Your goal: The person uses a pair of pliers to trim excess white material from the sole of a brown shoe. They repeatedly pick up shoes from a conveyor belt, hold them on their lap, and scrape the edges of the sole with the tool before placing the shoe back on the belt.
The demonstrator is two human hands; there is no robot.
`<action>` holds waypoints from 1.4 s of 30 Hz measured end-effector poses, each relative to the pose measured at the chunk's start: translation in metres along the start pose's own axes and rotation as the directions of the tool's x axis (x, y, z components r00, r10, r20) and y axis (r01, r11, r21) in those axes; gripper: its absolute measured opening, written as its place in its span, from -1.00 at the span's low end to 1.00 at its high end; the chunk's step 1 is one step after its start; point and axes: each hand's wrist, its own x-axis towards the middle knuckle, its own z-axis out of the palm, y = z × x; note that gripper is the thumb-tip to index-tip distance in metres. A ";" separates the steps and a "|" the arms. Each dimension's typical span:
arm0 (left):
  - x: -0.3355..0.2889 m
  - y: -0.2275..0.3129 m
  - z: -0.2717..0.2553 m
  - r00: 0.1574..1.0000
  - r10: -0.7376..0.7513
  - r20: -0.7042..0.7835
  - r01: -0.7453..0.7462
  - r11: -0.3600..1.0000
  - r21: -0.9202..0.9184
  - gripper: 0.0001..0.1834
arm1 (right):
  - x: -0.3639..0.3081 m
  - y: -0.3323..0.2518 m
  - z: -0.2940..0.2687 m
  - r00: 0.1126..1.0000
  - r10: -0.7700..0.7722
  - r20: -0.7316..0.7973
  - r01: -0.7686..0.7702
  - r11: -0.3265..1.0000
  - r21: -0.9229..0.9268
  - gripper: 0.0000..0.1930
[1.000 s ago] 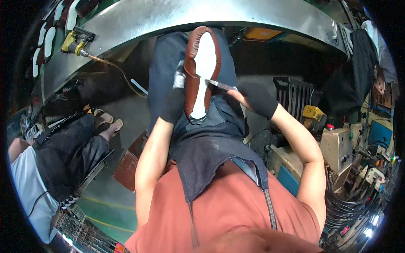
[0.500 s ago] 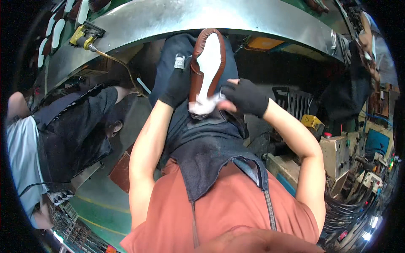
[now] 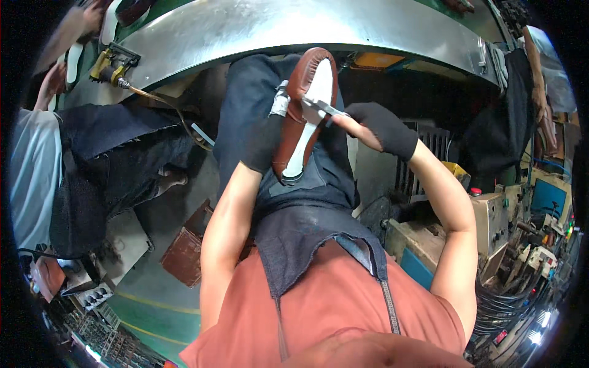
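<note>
A brown leather shoe upper (image 3: 292, 136) with a white insole on its underside lies sole up over my lap, toe pointing away. My left hand (image 3: 267, 135), in a black fingerless glove with white tape round a finger, grips its left side. My right hand (image 3: 374, 129), gloved the same way, is closed round a small grey hand tool (image 3: 333, 111). The tool's end is at the white underside near the ball of the foot; motion blur hides its exact kind.
A metal bench (image 3: 270, 27) curves across the far side, with a yellow air tool (image 3: 111, 66) and hose at its left. A co-worker in a dark apron (image 3: 116, 165) is at left. A brown box (image 3: 187, 248) stands on the floor; machinery (image 3: 491, 221) lies right.
My right hand and the tool have moved from the heel end up toward the forefoot. The shoe has tilted slightly, toe to the right. The co-worker at left now reaches toward the bench.
</note>
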 end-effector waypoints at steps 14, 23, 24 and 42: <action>0.032 -0.010 0.012 0.978 0.201 -0.055 -0.147 0.853 0.502 -0.21 | -0.014 -0.005 -0.038 0.990 -0.104 0.095 0.137 0.866 -0.481 -0.44; 0.036 0.071 0.004 0.976 -0.214 0.030 0.216 0.970 -0.113 -0.63 | -0.007 -0.023 0.018 0.983 -0.180 0.030 0.175 0.881 -0.439 -0.52; 0.034 0.063 0.001 0.957 -0.286 0.039 0.287 0.934 -0.212 -0.64 | -0.006 -0.016 0.024 0.987 -0.156 0.028 0.154 0.905 -0.397 -0.52; 0.030 0.009 0.017 0.988 0.154 -0.021 -0.123 0.858 0.499 -0.41 | -0.009 -0.041 -0.019 0.903 -0.292 -0.316 0.346 0.929 0.131 -0.62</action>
